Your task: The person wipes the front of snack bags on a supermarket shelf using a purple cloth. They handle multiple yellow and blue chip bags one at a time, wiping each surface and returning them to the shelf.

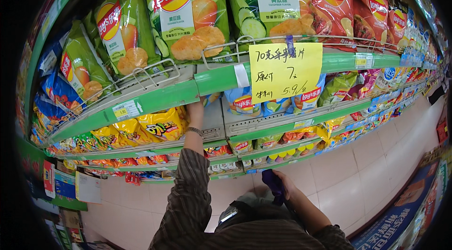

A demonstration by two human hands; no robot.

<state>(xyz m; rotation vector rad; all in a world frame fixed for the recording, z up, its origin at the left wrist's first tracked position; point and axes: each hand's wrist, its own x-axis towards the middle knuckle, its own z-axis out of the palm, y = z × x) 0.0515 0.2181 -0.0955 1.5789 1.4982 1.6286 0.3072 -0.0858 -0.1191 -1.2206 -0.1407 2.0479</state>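
Note:
My left arm, in a striped dark sleeve, reaches in under the green front edge (pixel 162 101) of a store shelf. Only the wrist and back of my left hand (pixel 196 108) show; its fingers are hidden beneath that edge. Left of it lie yellow snack bags (pixel 164 124), and part of a blue bag (pixel 211 98) shows just to its right. A band circles the wrist. Low in front of my body, my right hand (pixel 287 183) grips a purple cloth-like item (pixel 273 185), apart from the shelves.
Green Lay's chip bags (pixel 189 13) stand above behind a wire rail (pixel 155 69). A yellow handwritten sign (pixel 286 73) hangs from the shelf edge. Light blue chip bags (pixel 243 101) sit farther right. Tiled floor (pixel 335 186) runs along the shelving; a blue printed display (pixel 395 218) stands lower right.

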